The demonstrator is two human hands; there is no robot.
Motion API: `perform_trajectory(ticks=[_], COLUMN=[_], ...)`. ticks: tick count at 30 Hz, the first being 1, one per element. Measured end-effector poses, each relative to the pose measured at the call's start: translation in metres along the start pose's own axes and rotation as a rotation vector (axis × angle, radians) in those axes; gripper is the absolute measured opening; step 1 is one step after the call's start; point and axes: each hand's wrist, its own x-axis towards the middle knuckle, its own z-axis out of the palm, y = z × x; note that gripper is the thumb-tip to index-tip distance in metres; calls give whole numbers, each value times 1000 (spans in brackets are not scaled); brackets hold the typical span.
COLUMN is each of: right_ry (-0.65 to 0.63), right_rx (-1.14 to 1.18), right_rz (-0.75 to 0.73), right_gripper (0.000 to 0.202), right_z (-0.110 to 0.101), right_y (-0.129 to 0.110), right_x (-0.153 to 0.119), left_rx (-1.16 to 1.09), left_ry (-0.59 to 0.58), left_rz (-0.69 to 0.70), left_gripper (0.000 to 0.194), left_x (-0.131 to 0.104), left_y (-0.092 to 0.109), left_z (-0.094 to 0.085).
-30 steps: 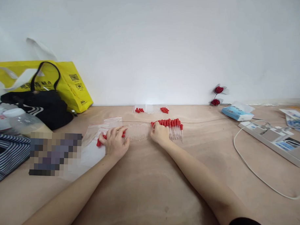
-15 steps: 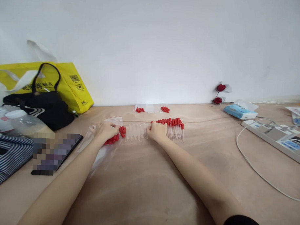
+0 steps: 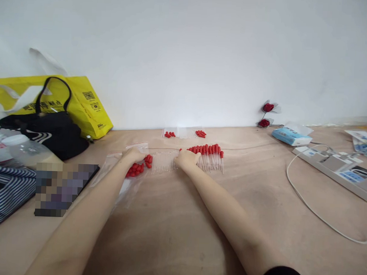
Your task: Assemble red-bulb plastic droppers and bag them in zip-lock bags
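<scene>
My left hand (image 3: 134,155) is at a small pile of red rubber bulbs (image 3: 135,170), its fingers closed at the tips against a bulb beside the pile. A clear zip bag (image 3: 130,187) lies under the pile. Side by side in the middle lie thin clear dropper tubes (image 3: 163,161) without bulbs. At the right end of these, my right hand (image 3: 187,158) is palm down, thumb and forefinger pinched at a tube; its fingertips are partly hidden. Just right of it lies a row of droppers with red bulbs (image 3: 211,154).
Near the wall lies another clear bag (image 3: 183,132) with red bulbs at both ends. To the left are a yellow bag (image 3: 97,110), a black bag (image 3: 60,133), a bottle (image 3: 29,152) and a phone (image 3: 64,189). Tissues (image 3: 292,136), a power strip (image 3: 335,171) and its cable (image 3: 304,206) are right.
My right hand has shifted slightly left along the bare tubes, uncovering more of the bulbed row. My left hand stays by the bulbs, its fingers slightly lower. The view has shifted a little.
</scene>
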Motion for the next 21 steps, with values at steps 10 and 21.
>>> perform_trajectory(ticks=[10, 21], right_ry=[-5, 489], right_rx=[50, 53], right_rz=[-146, -790], right_gripper=[28, 26], right_z=[-23, 9], right_y=[21, 124], right_x=[-16, -77], left_rx=[195, -348], left_ry=[293, -51], left_rz=[61, 546], left_gripper=[21, 25], left_x=[-44, -138], left_y=[22, 38], left_z=[-22, 32])
